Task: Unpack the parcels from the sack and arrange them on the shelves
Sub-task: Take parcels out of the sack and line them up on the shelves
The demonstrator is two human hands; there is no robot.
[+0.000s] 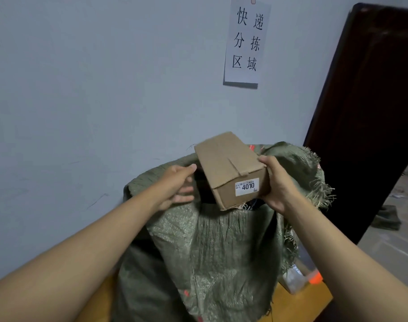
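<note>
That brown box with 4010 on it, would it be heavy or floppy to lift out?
Probably light: the right hand alone grips the cardboard box by one end, above the green sack. Likely stiff, since its faces look flat and its edges straight. It shouldn't roll, being flat-sided, though a one-ended grip may let it tilt.

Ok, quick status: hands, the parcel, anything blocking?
Right hand grips cardboard box labelled 4010, above the sack mouth. Left hand open at green woven sack rim. Nothing blocking; shelves not in view.

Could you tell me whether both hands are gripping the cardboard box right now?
No, only the right hand grips the cardboard box; the left hand is beside it with relaxed fingers, at the mouth of the green sack.
</note>
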